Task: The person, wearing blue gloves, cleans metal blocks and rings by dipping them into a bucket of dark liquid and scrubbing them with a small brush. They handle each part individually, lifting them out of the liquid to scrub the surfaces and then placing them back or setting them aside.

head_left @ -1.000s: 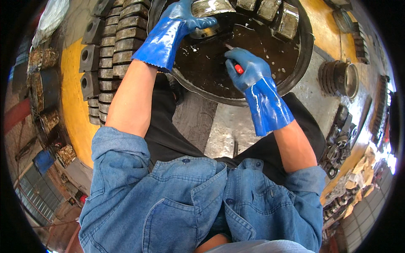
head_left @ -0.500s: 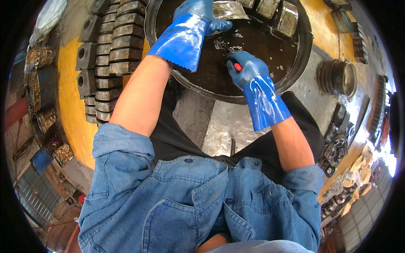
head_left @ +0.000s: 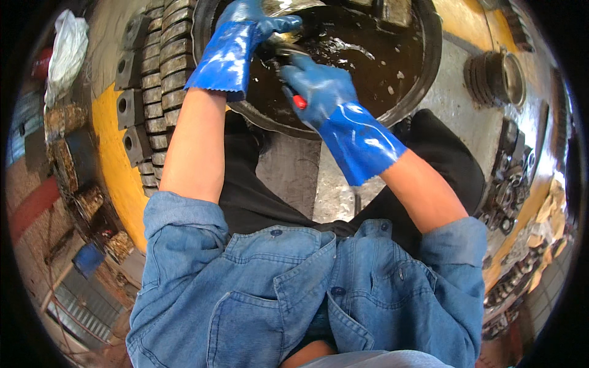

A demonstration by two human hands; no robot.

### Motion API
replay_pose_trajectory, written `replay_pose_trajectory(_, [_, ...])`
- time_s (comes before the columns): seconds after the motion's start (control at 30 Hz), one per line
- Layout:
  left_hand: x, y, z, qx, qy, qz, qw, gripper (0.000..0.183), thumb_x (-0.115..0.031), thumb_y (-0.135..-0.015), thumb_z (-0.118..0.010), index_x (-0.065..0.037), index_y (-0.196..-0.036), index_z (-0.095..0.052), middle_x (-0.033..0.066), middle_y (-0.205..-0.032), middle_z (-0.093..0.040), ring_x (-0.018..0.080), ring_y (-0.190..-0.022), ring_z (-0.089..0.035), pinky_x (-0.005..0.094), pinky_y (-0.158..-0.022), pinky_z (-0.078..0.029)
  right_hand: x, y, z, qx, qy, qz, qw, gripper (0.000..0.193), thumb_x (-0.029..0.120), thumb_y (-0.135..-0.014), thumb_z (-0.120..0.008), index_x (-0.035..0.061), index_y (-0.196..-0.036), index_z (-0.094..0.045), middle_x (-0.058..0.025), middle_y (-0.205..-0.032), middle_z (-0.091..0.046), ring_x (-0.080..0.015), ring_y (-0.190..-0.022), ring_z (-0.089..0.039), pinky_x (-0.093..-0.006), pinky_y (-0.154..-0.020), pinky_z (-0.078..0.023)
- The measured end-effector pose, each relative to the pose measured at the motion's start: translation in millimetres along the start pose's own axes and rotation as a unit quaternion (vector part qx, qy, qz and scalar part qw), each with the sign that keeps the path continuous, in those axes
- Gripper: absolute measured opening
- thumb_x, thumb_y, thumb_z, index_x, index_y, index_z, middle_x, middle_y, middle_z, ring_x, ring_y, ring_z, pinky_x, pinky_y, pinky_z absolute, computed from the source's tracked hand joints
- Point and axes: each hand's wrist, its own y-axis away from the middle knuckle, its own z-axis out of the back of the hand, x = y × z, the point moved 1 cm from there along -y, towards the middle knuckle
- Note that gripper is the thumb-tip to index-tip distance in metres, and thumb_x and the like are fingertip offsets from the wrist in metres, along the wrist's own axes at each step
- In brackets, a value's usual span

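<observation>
My left hand (head_left: 248, 15), in a long blue rubber glove, grips a wet, shiny metal block (head_left: 291, 6) at the far left of a round basin (head_left: 432, 58) of dark liquid. Its thumb points right along the block's near side; the other fingers are mostly hidden. My right hand (head_left: 322, 86), gloved the same way, is closed around a tool whose red handle end (head_left: 299, 102) sticks out below the fist. The tool's working end, close to the left hand, is blurred, so its kind cannot be made out. Another metal block (head_left: 394, 12) sits at the basin's far right side.
Rows of stacked metal blocks (head_left: 177, 55) stand left of the basin, beside grey blocks with round holes (head_left: 127, 109). To the right are stacked metal rings (head_left: 500, 80) and dark metal parts (head_left: 509, 178) on the floor. A white plastic bag (head_left: 66, 52) lies far left.
My right hand has swung left and up, bringing the red-handled tool close to the left hand. The left hand and its block appear further left in view. The liquid's surface is more disturbed.
</observation>
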Motion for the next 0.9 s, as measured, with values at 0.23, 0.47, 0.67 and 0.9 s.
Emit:
replay_pose_trajectory(0.23, [46.0, -15.7, -21.4, 0.043, -0.029, 0.018, 0.999, 0.101, -0.039, -0.075, -0.093, 0.011, -0.151, -0.047, 0.0270, -0.133, -0.069, 0.0345, -0.127, -0.066, 0.0401, -0.107, -0.051, -11.6, -5.4, -13.2, -0.024, 0.000, -0.073, 0.997, 0.029, 0.021, -0.091, -0.075, 0.0131, -0.118, -0.071, -0.0116, -0.125, -0.069, -0.0347, -0.093, -0.075, -0.0454, -0.081, -0.062])
replay_pose_trajectory(0.47, [14.8, -12.6, -12.4, 0.034, -0.007, 0.007, 0.999, 0.098, -0.040, -0.078, -0.091, 0.008, -0.151, -0.048, 0.0259, -0.135, -0.069, 0.0332, -0.127, -0.067, 0.0407, -0.109, -0.050, -2.2, 1.0, -12.1, 0.060, -0.010, -0.088, 0.994, 0.029, 0.016, -0.091, -0.071, 0.0117, -0.120, -0.071, -0.0142, -0.121, -0.069, -0.0358, -0.098, -0.074, -0.0469, -0.083, -0.062])
replay_pose_trajectory(0.67, [25.7, -15.4, -10.0, 0.024, -0.018, -0.010, 0.999, 0.094, -0.042, -0.078, -0.091, 0.005, -0.150, -0.051, 0.0247, -0.135, -0.069, 0.0336, -0.126, -0.067, 0.0410, -0.110, -0.050, 6.5, 23.6, 11.5, 0.186, 0.040, -0.115, 0.975, 0.031, 0.014, -0.089, -0.073, 0.0119, -0.119, -0.071, -0.0143, -0.127, -0.069, -0.0334, -0.105, -0.075, -0.0484, -0.085, -0.061])
replay_pose_trajectory(0.9, [37.0, -12.6, -11.0, 0.026, -0.028, -0.001, 0.999, 0.091, -0.044, -0.079, -0.091, 0.000, -0.149, -0.054, 0.0232, -0.135, -0.070, 0.0340, -0.126, -0.067, 0.0414, -0.110, -0.050, 2.8, 29.3, 18.4, 0.240, 0.063, -0.121, 0.961, 0.029, 0.020, -0.091, -0.075, 0.0111, -0.118, -0.072, -0.0156, -0.126, -0.070, -0.0326, -0.106, -0.075, -0.0492, -0.085, -0.060])
